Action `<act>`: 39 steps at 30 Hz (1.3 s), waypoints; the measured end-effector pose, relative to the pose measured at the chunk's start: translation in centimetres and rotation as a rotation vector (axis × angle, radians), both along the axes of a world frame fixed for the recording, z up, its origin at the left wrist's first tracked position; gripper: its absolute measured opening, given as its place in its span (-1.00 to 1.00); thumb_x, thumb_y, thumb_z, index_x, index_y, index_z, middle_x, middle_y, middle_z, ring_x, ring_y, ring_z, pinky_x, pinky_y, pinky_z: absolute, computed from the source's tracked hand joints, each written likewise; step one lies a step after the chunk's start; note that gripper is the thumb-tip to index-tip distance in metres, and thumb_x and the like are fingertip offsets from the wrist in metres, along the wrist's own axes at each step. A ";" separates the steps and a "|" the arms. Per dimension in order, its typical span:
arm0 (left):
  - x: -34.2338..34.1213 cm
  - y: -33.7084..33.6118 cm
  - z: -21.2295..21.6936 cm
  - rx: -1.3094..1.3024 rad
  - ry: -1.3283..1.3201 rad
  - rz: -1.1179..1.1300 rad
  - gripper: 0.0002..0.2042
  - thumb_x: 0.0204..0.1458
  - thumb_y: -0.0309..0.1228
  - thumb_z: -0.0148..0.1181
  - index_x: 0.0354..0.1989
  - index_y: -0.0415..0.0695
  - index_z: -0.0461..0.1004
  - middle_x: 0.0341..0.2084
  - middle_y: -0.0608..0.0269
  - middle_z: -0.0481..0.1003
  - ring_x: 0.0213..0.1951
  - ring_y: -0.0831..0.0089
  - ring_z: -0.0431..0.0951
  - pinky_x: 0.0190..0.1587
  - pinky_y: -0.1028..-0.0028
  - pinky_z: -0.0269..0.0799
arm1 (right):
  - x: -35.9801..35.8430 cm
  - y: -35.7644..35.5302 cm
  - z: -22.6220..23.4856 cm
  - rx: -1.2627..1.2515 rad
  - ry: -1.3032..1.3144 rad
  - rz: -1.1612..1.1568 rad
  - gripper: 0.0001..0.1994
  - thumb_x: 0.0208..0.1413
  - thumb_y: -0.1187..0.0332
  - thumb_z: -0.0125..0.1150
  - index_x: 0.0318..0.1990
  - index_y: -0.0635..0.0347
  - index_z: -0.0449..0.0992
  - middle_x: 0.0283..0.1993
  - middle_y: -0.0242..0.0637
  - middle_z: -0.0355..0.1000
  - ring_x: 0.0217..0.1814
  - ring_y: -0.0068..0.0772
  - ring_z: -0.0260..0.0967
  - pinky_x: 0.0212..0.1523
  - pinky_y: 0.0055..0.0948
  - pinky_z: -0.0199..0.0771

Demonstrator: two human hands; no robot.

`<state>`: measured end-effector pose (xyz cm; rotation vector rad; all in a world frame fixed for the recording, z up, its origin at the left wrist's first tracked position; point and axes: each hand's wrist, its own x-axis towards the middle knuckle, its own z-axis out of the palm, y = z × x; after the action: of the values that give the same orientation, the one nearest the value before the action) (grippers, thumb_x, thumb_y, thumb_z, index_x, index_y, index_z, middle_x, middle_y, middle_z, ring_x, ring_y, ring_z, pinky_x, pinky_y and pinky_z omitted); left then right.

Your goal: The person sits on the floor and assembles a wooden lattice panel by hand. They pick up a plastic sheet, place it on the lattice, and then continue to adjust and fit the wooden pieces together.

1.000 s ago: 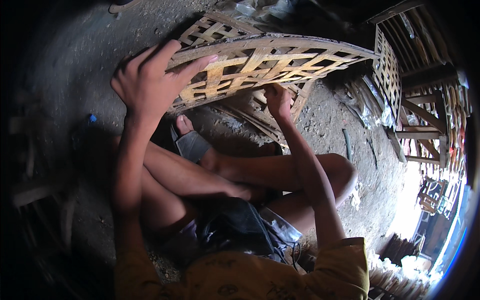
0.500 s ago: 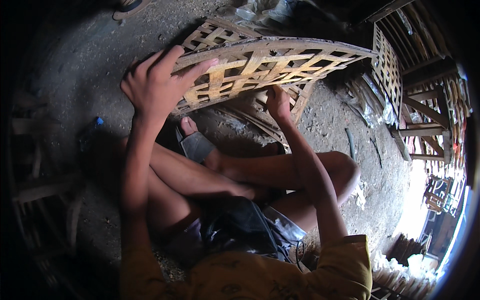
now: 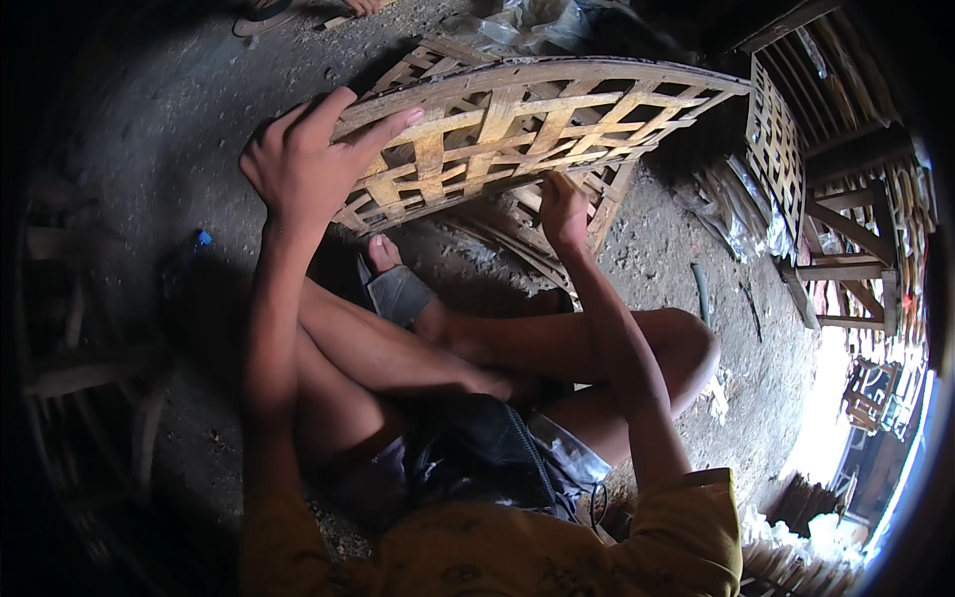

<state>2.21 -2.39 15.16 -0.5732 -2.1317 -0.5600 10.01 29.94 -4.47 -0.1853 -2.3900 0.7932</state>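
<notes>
- The left hand lies spread on the woven bamboo panel, palm down at its left end, with the thumb stretched along the upper rim and the other fingers open toward the dirt floor; it presses on the panel and does not close around it
- The right hand is at the lower edge of the same panel, near its middle; the fingers are curled together on the thin strips there, but I cannot tell exactly which strip they pinch
- The panel is a wide open lattice of flat pale strips, with a curved rim on top; it stands tilted in front of the person, between the two hands, and its lower edge rests on more bamboo work that lies on the floor
- Just under the panel, a bare foot in a dark sandal points toward it; the person sits on the floor with the legs crossed, in a yellow shirt
- A small blue object lies on the floor, left of the left forearm
- At the right stands another lattice piece upright, beside a wooden frame
- More bamboo sticks lie on the floor between the panel and that frame
</notes>
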 end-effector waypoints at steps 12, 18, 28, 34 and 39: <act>0.4 0.3 0.3 -0.008 -0.021 -0.024 -0.49 -0.27 0.13 0.60 -0.40 -0.09 0.68 -0.63 0.24 0.61 -0.59 0.19 0.63 -0.50 0.33 0.49 | -0.1 1.5 0.8 -0.323 -0.281 0.075 -0.81 0.22 0.45 0.06 -0.21 0.33 0.61 -0.38 -0.13 0.57 -0.36 -0.27 0.51 -0.24 -0.31 0.50; 0.1 0.2 0.2 0.007 -0.008 0.009 -0.49 -0.24 0.16 0.57 -0.39 -0.06 0.69 -0.60 0.25 0.64 -0.58 0.20 0.65 -0.49 0.32 0.52 | -0.4 1.0 -0.3 -0.005 -0.036 0.009 -0.81 0.22 0.46 0.09 -0.15 0.31 0.61 -0.26 -0.07 0.58 -0.25 -0.12 0.55 -0.16 -0.24 0.52; 0.4 0.4 0.5 -0.002 -0.026 -0.059 -0.52 -0.18 0.17 0.53 -0.43 -0.03 0.67 -0.64 0.29 0.61 -0.61 0.21 0.63 -0.54 0.31 0.51 | 0.6 0.4 1.1 0.132 -0.205 0.157 -0.81 0.02 0.49 0.27 -0.18 0.16 0.66 -0.18 -0.08 0.59 -0.17 0.11 0.56 -0.17 -0.10 0.58; 1.1 0.2 0.5 -0.030 0.020 0.012 -0.53 -0.18 0.15 0.54 -0.46 -0.02 0.64 -0.62 0.28 0.61 -0.60 0.21 0.61 -0.50 0.29 0.48 | 0.7 -0.3 1.5 0.084 -0.100 0.117 -0.87 0.03 0.39 0.31 -0.28 0.20 0.68 -0.24 -0.08 0.60 -0.23 0.04 0.58 -0.19 -0.17 0.59; 1.4 0.6 0.1 -0.059 0.368 0.006 -0.62 -0.20 0.05 0.59 -0.45 0.02 0.66 -0.56 0.35 0.56 -0.44 0.34 0.55 -0.29 0.39 0.33 | 3.3 0.7 1.3 0.081 -0.154 0.072 -0.89 0.03 0.31 0.33 -0.34 0.10 0.65 -0.25 -0.09 0.59 -0.19 0.07 0.57 -0.16 -0.07 0.56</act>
<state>3.58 -1.77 15.27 -0.6482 -1.8049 -0.3573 13.31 30.64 -3.19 -0.1321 -2.5815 0.7362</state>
